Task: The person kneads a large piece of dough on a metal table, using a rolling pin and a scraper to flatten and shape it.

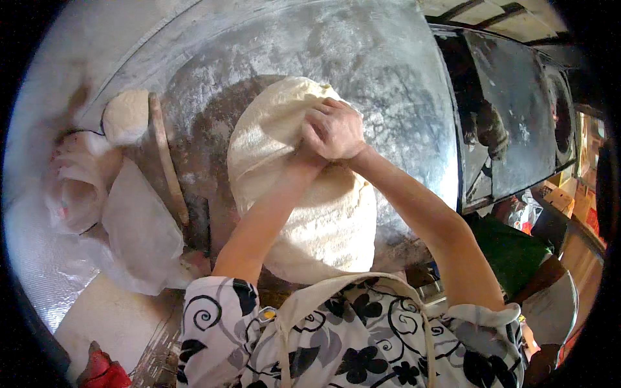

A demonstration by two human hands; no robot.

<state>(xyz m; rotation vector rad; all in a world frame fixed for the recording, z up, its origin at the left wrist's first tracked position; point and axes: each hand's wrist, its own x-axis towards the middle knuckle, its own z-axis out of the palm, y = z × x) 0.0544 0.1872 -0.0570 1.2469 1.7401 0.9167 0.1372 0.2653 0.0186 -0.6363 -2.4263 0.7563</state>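
A large mass of pale dough lies on a floury, grey worktop. Near its far end, both my hands are stacked together and press into it. My right hand is on top with its fingers bent. Beneath it, my left hand is mostly hidden, with only the wrist area plain to see. How far the fingers of either hand are closed does not show. The dough's surface is creased around the hands, and its near end reaches close to my apron.
Left of the dough lie a wooden rolling pin, a smaller lump of dough and translucent plastic bags. A dark-framed panel borders the worktop's right side. Cardboard boxes and red cloth lie farther off.
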